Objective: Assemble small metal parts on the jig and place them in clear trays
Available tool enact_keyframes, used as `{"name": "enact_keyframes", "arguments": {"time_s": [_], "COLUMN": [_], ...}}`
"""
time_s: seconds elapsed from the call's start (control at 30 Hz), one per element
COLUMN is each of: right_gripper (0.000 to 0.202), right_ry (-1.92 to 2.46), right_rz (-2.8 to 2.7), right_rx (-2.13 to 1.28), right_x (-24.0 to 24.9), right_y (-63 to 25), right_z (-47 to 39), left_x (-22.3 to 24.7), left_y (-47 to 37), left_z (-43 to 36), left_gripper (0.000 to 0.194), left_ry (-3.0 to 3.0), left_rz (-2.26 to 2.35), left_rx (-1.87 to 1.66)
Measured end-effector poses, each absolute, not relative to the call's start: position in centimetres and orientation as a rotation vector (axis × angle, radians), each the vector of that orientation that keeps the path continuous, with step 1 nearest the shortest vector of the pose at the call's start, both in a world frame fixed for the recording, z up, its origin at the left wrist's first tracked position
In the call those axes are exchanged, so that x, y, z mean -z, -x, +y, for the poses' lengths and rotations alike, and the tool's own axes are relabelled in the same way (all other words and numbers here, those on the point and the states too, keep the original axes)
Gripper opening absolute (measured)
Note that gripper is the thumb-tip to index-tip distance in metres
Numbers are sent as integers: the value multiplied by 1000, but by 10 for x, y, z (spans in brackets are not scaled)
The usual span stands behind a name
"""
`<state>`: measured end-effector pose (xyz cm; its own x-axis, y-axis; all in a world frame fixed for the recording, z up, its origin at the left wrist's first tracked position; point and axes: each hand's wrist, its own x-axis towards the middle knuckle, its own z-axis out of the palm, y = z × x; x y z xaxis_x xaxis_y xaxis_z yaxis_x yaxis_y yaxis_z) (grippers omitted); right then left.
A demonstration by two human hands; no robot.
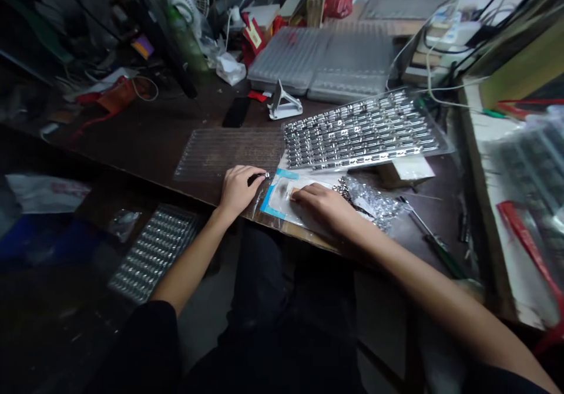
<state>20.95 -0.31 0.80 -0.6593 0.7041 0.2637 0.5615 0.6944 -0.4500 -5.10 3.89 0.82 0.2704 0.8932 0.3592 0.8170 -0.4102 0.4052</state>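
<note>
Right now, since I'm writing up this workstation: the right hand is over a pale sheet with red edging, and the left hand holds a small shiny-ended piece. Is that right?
Not quite: the edging is blue, not red, as the head view shows. The right hand is over the pale sheet, and the left hand holds a small shiny-ended piece.

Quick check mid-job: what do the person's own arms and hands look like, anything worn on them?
The left hand and right hand are bare: no gloves, and no rings or watch that I can make out. The left forearm and right forearm are uncovered too. The left sleeve is plain, near-black and ends around the elbow; the right sleeve, also dark, barely shows.
</note>
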Motion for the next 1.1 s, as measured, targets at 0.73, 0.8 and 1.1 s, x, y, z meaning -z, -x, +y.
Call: {"name": "enact_keyframes", "arguments": {"time_s": [0.73, 0.8, 1.1], "right_gripper": [21, 19, 23], "right_ry": [1440, 1586, 1677], "right_rz": [-2495, -2506, -2523], "right_rx": [-357, -353, -424], "right_x": [-28, -30, -33], "right_y": [-231, -238, -242], "right_z": [-7, -8, -10], "left_x": [-23, -27, -28], "left_y": [26, -2, -72], "left_z": [44, 49, 66], "left_gripper": [18, 15, 1], "left_ry": [-2511, -2537, -2637], "left_rz": [1626, 1483, 1344], "left_rx": [-857, -842, -722]}}
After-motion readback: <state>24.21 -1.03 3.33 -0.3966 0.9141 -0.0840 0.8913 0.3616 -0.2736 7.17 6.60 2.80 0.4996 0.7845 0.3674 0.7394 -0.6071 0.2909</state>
